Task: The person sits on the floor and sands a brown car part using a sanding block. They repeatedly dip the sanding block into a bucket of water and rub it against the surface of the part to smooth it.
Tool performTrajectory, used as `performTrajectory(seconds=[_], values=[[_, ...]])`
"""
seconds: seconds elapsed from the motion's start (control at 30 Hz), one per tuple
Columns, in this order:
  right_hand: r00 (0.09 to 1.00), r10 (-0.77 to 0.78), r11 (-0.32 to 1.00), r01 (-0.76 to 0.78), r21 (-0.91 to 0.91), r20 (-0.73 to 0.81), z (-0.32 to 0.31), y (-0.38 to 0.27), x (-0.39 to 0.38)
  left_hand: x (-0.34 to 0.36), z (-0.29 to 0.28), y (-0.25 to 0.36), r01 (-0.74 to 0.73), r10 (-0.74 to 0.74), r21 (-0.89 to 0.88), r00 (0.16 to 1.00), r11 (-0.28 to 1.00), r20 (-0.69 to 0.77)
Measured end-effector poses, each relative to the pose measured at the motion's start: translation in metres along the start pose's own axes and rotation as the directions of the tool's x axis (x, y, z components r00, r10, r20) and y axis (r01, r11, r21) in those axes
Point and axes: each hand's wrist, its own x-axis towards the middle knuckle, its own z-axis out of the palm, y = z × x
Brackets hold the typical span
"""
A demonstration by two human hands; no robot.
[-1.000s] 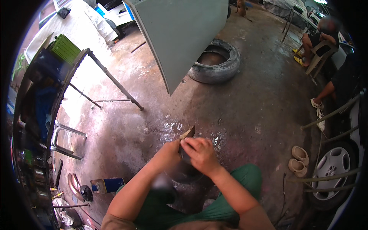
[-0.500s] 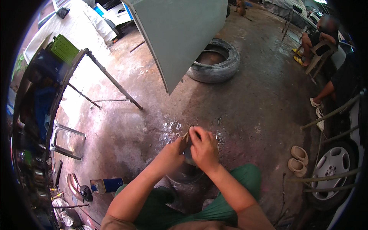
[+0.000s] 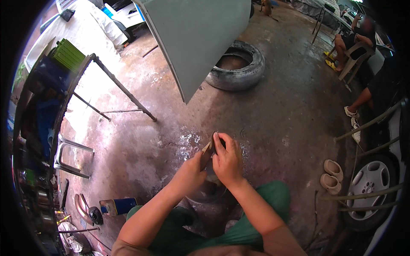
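Note:
Between my two hands is a small, thin, dark brown piece, folded or layered with a lighter edge, like sandpaper [image 3: 207, 154]. Its near side is gripped by my left hand [image 3: 193, 171], whose fingers are mostly hidden behind it. My right hand [image 3: 228, 164] pinches its upper end with the thumb and bent fingers. Directly below the hands, between my feet, a round dark bucket or basin [image 3: 209, 197] stands on the floor, partly covered by my hands and wrists.
Ahead hangs a large grey panel [image 3: 200, 38] with a pointed lower corner, before a loose tyre [image 3: 239, 77]. A cluttered metal-legged table [image 3: 124, 89] and a grey stool [image 3: 72, 158] stand left, near a blue can [image 3: 121, 206]. Right are clogs [image 3: 332, 176], a car wheel [image 3: 369, 187] and a seated person [image 3: 363, 40].
My right fingers have shifted slightly upward and straightened along the brown piece, showing more of it. The seated person at the far right has raised an arm.

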Motion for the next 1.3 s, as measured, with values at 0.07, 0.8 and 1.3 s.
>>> performTrajectory(seconds=[0.07, 0.8, 1.3], values=[[1.0, 0.018, 1.0, -0.018, 0.015, 0.0, -0.002, -0.006, 0.004, 0.001, -0.001, -0.002, -0.059, 0.059, -0.003, 0.998, 0.998, -0.017], [0.995, 0.1, 0.975, -0.095, 0.201, -0.014, -0.012, 0.004, 0.006, -0.001, -0.013, 0.014, -0.018, 0.02, -0.096, 1.0, 0.995, 0.015], [0.97, -0.227, 0.971, 0.233, -0.06, 0.093, -0.008, -0.012, -0.003, 0.002, -0.017, 0.005, 0.042, -0.042, -0.059, 0.999, 0.997, 0.004]])
